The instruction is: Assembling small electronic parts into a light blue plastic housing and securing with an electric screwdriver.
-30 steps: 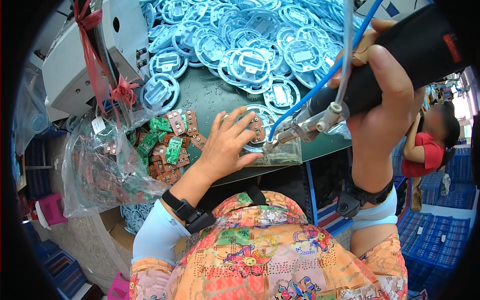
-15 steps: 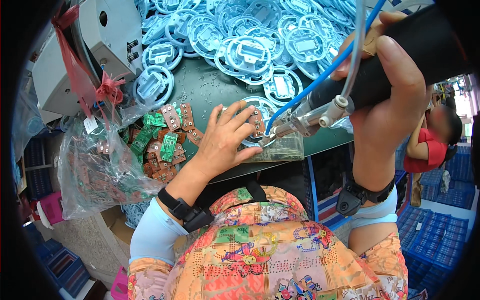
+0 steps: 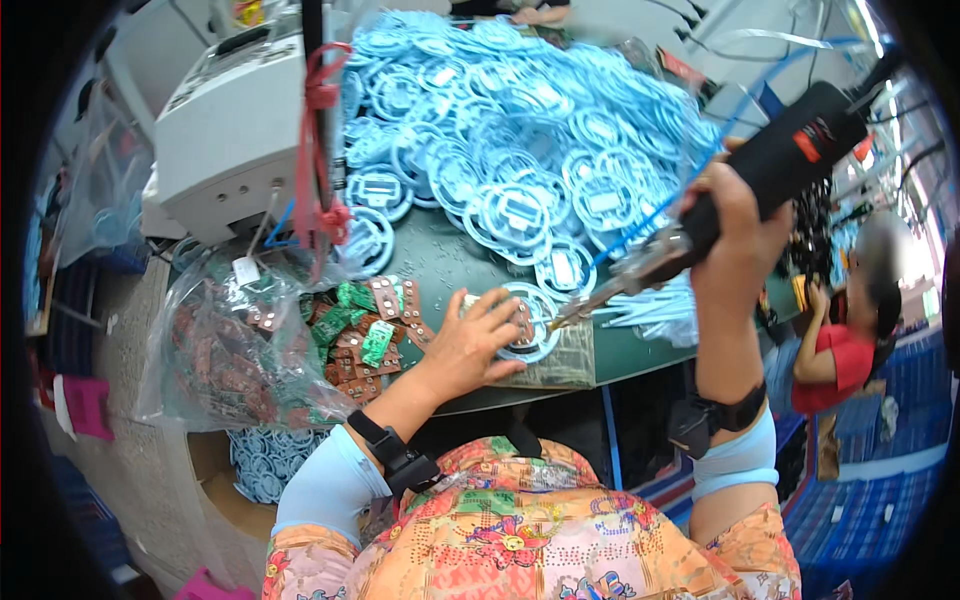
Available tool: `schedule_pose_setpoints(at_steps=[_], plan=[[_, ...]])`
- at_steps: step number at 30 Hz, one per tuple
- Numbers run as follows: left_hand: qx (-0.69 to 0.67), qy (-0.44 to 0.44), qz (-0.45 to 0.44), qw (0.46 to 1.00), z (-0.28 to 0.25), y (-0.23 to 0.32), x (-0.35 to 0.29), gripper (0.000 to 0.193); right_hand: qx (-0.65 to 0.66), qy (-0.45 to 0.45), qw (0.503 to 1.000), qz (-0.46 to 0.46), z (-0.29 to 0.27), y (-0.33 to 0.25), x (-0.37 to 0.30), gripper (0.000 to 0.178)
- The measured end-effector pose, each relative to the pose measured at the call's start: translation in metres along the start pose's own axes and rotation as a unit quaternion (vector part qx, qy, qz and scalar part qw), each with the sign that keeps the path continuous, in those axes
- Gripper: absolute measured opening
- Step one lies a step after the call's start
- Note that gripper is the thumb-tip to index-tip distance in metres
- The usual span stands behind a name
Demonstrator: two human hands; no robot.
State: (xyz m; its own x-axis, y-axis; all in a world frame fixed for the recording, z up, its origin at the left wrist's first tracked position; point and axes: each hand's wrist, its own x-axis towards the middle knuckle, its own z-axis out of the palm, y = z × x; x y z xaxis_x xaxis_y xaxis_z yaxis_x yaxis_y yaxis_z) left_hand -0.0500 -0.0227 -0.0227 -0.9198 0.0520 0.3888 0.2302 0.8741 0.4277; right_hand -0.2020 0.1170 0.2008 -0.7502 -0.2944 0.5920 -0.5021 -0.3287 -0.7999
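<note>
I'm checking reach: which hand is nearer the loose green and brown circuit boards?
Left. The left hand, at a light-blue ring, is just right of the circuit boards; the right hand, gripping a black tool, is farther off, up and right.

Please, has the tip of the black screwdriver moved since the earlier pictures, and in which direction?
Yes. Judged against the flat, clear pad below it, the screwdriver tip has moved forward and slightly to the right.

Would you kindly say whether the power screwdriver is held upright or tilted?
Tilted: the power screwdriver slants in the right hand, its tip low at left and its black rear end higher at right in the picture.
</note>
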Motion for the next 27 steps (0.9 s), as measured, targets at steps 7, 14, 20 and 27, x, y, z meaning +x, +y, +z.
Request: schedule_pose_setpoints(at_steps=[7, 14, 20, 27], plan=[[-0.046, -0.028, 0.022, 0.998, -0.015, 0.005, -0.009, 0.042, -0.208, 0.039, 0.976, -0.044, -0.056, 0.035, 0.029, 0.035], [-0.106, 0.074, -0.055, 0.99, -0.009, 0.011, -0.023, 0.054, -0.358, 0.016, 0.88, -0.312, -0.055, 0.024, -0.014, 0.049], [-0.125, 0.068, -0.102, 0.984, -0.003, 0.009, -0.027, 0.066, -0.358, -0.328, 0.869, -0.095, 0.061, 0.137, -0.04, 0.059], [-0.139, 0.045, -0.115, 0.983, 0.0, 0.01, -0.025, 0.064, -0.51, -0.353, 0.779, -0.087, 0.119, 0.232, -0.024, 0.064]])
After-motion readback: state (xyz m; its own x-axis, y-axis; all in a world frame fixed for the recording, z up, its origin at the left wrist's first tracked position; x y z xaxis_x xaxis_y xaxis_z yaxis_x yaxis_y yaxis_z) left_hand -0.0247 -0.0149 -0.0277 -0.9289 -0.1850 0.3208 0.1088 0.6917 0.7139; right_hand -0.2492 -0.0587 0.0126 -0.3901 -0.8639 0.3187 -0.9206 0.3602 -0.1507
